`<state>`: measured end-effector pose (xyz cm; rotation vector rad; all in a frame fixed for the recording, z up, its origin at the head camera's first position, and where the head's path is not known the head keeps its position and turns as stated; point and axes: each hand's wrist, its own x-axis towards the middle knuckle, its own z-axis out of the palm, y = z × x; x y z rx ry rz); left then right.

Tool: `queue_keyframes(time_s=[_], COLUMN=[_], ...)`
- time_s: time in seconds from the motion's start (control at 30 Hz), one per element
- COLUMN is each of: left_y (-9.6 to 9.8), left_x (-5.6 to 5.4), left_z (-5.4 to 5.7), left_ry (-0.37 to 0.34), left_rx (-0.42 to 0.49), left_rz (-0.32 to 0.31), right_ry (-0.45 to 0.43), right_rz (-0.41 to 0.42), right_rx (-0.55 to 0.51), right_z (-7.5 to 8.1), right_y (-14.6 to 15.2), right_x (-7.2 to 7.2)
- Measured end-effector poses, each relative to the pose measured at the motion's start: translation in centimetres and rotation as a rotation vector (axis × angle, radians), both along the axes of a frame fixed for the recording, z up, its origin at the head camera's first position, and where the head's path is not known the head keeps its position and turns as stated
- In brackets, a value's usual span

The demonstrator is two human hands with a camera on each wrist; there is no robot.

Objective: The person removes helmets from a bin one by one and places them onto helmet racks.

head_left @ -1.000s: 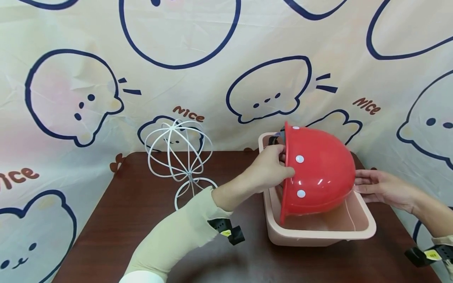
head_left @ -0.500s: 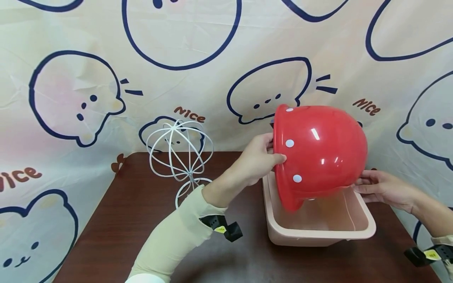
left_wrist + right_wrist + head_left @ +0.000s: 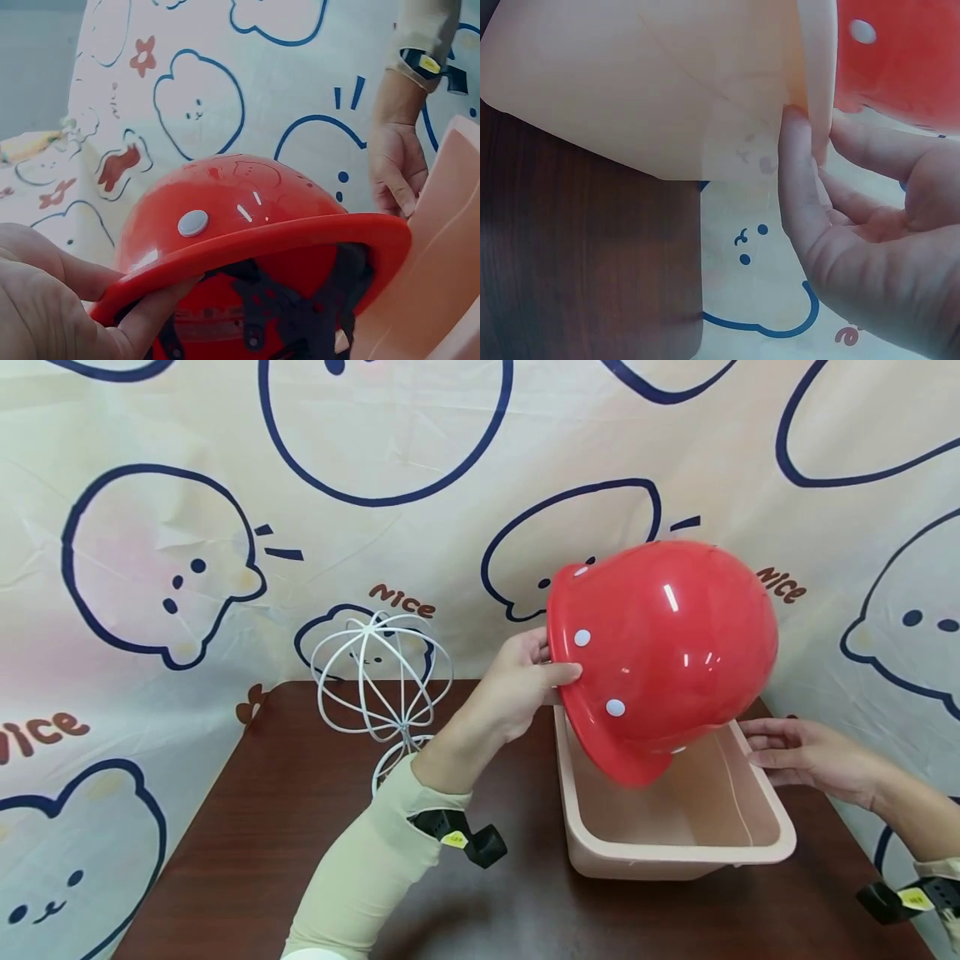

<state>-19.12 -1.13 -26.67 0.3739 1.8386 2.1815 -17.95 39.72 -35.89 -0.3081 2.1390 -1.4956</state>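
A red hard hat (image 3: 675, 643) with white round studs is held tilted above a pale pink plastic basin (image 3: 678, 853). My left hand (image 3: 521, 685) pinches the hat's brim, thumb on one face and fingers on the other. Dark straps (image 3: 289, 307) show inside the hat in the left wrist view. At the basin's right side, my right hand (image 3: 813, 760) grips the rim; in the right wrist view its thumb and fingers (image 3: 799, 169) lie on either side of the basin wall. The hat covers the basin's far end in the head view.
A white wire stand (image 3: 382, 693) with a round cage top stands on the dark brown table (image 3: 277, 810), left of the basin. Behind the table hangs a cream cloth (image 3: 442, 552) printed with blue cartoon outlines.
The hard hat has come up out of the basin and shifted left, tilting its front brim downward. My left hand moved up and left with it. My right hand stays at the basin rim.
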Motion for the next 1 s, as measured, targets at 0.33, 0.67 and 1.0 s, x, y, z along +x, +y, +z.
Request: queue_keyframes(time_s=[0.33,0.67,1.0], left_y=[-1.5,-2.1,-1.7], left_x=[-0.3,-0.8,-0.8], left_z=[0.2,-0.2,-0.7], left_ry=[0.022,0.001,0.012], left_rx=[0.167,0.357,0.441], left_rz=[-0.016,0.001,0.024], right_ry=[0.172,0.132,0.140], right_rz=[-0.241,-0.053,-0.162], right_rx=[-0.071,-0.565,-0.729], right_z=[2.0,4.2,5.6], right_y=[-2.0,-8.2,-13.8], right_x=[0.2,1.3,2.9])
